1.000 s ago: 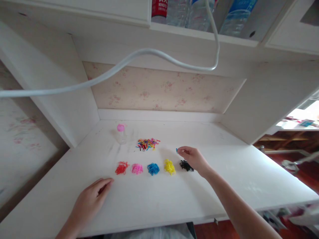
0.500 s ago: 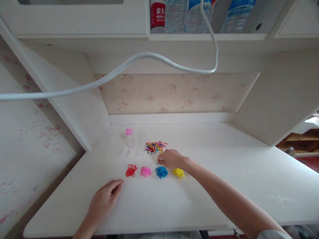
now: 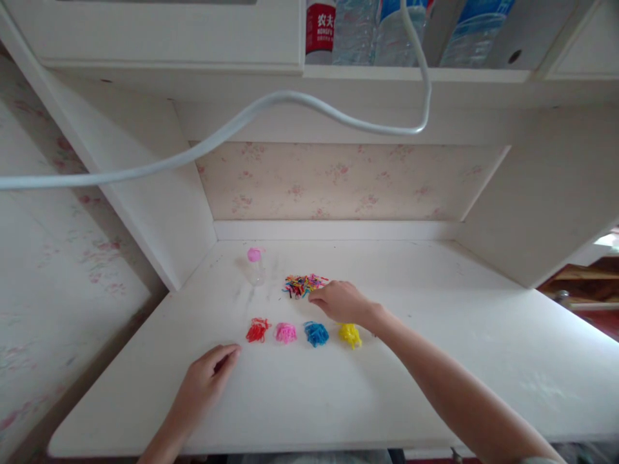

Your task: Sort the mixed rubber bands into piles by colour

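A mixed pile of small coloured bands [image 3: 304, 285] lies on the white desk [image 3: 435, 361]. Nearer me sit sorted heaps in a row: red [image 3: 256, 330], pink [image 3: 285, 332], blue [image 3: 316, 333] and yellow [image 3: 349, 334]. My right hand [image 3: 342, 301] reaches to the right edge of the mixed pile, fingers curled and pinched together at it; what they hold is too small to make out. My wrist hides whatever lies right of the yellow heap. My left hand [image 3: 206, 380] rests on the desk below the red heap, fingers loosely apart and holding nothing.
A small clear bottle with a pink cap [image 3: 255, 265] stands left of the mixed pile. A white cable [image 3: 271, 103] hangs across the view. Water bottles [image 3: 358, 29] stand on the shelf above. Side panels wall the desk on both sides.
My right hand moved left from the black heap over the blue heap, then up to the mixed pile. My left hand stayed put. The view shifted, and the black heap is now hidden.
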`<state>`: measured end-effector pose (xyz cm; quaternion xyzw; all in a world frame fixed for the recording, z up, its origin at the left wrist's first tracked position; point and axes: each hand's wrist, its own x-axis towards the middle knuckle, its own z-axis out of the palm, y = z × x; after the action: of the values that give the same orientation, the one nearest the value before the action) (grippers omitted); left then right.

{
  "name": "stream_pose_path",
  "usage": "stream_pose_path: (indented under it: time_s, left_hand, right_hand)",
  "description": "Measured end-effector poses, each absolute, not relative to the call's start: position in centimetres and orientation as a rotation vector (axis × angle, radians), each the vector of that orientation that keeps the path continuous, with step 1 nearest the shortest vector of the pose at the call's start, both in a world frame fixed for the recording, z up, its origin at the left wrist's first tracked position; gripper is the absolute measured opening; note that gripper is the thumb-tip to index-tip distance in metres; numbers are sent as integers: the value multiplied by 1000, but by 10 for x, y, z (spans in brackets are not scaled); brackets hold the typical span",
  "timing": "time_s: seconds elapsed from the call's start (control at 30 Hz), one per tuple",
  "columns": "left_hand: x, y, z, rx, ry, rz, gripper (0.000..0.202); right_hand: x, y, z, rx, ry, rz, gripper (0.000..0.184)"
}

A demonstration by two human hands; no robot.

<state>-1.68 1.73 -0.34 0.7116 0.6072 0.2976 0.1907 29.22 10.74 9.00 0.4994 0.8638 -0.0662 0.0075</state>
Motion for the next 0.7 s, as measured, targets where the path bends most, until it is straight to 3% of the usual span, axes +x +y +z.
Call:
stream_pose_path:
  time_s: [0.07, 0.3, 0.47, 0.7]
  left_hand:
    - [-13, 21, 3, 1973, 1700, 842, 32]
    - [50, 55, 39, 2260, 1552, 688, 27]
    - [102, 98, 42, 2478, 1647, 431, 20]
    - [138, 136, 27, 2521, 1752, 317, 24]
  right_hand:
    - [305, 89, 91, 1672, 2728, -255, 36]
    - [359, 0, 25, 2272, 2681, -1094, 38]
    - [377, -32, -11, 2764, 2417, -1132, 40]
    - [373, -28, -3, 2686, 2513, -1168, 38]
